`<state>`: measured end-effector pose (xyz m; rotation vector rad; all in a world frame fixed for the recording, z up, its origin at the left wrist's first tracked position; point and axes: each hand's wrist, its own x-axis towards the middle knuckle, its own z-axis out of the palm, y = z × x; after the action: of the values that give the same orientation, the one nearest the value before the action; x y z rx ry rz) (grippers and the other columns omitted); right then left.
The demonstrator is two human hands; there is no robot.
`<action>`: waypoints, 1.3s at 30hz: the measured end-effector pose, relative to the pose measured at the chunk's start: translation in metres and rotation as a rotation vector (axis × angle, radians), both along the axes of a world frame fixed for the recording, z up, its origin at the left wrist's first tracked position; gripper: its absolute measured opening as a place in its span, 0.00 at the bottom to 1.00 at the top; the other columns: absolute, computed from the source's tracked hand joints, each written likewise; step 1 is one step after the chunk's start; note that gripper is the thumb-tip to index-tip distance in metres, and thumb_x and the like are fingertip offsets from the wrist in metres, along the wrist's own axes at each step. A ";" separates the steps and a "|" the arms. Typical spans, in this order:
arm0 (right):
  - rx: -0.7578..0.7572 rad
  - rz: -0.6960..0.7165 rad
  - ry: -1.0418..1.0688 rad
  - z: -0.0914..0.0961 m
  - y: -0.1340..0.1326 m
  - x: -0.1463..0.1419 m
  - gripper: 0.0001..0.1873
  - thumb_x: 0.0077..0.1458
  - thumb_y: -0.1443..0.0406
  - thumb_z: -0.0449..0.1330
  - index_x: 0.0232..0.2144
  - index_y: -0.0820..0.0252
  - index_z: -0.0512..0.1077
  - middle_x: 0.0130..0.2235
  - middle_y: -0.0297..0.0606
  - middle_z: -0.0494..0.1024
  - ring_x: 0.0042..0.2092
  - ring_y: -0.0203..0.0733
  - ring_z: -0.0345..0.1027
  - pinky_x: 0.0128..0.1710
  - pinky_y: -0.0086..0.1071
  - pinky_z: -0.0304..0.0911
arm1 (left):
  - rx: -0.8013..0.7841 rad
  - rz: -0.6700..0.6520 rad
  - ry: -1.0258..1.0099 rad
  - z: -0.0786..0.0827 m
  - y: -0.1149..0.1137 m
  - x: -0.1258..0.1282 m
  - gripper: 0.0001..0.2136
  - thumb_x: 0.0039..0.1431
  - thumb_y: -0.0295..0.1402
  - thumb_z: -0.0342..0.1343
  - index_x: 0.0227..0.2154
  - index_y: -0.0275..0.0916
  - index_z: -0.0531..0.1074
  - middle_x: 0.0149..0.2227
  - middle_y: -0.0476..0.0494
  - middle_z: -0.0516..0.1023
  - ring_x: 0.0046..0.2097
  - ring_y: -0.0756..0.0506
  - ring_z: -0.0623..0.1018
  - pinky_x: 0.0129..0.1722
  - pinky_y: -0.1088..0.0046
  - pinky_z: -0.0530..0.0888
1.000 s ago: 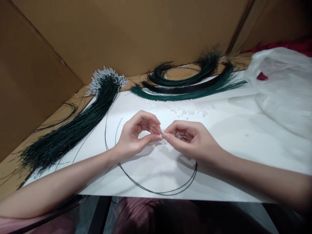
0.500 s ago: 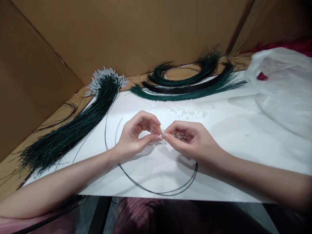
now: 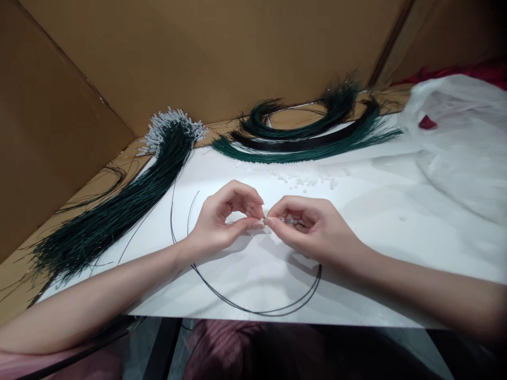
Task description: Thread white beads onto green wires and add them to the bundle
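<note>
My left hand and my right hand meet at the fingertips over the white tabletop. Thumb and index finger of the left pinch a small white bead. The right is closed around dark wires with small white beads on them, partly hidden by its fingers. Below the hands, dark wires curve in a wide loop that runs from under my right hand round behind my left wrist. Loose white beads lie scattered just beyond my hands.
At left lies a thick bundle of green wires tipped with white beads. Curved bundles of dark and green wire rest at the back. A translucent plastic bag covers the right side. Cardboard walls enclose the table.
Hardly anything differs. Both hands keep their pinch at the same spot, with only a very slight shift of the fingers.
</note>
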<state>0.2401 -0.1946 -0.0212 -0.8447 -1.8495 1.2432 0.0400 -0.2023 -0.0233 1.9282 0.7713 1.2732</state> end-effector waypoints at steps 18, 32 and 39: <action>0.138 0.022 -0.043 -0.002 -0.002 0.000 0.06 0.57 0.69 0.58 0.28 0.63 0.72 0.28 0.34 0.72 0.28 0.32 0.61 0.26 0.28 0.55 | -0.022 0.057 0.019 0.002 -0.001 0.003 0.13 0.49 0.25 0.68 0.35 0.38 0.70 0.31 0.50 0.75 0.32 0.51 0.77 0.34 0.78 0.76; 0.165 0.011 -0.074 -0.004 0.000 -0.001 0.06 0.58 0.70 0.58 0.29 0.63 0.72 0.26 0.31 0.69 0.26 0.30 0.57 0.25 0.26 0.53 | -0.001 0.074 0.059 0.001 -0.004 0.003 0.15 0.48 0.24 0.68 0.36 0.39 0.70 0.30 0.51 0.75 0.32 0.52 0.77 0.34 0.78 0.76; 0.187 0.025 -0.068 -0.005 0.000 -0.001 0.05 0.57 0.71 0.58 0.29 0.64 0.72 0.25 0.30 0.66 0.25 0.28 0.54 0.23 0.25 0.50 | -0.037 0.102 0.078 0.003 -0.007 0.004 0.14 0.47 0.21 0.67 0.34 0.39 0.70 0.29 0.52 0.75 0.31 0.52 0.76 0.33 0.78 0.76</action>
<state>0.2390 -0.1945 -0.0263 -0.7715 -2.0007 1.0491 0.0444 -0.2089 -0.0200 1.9396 0.9377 1.2409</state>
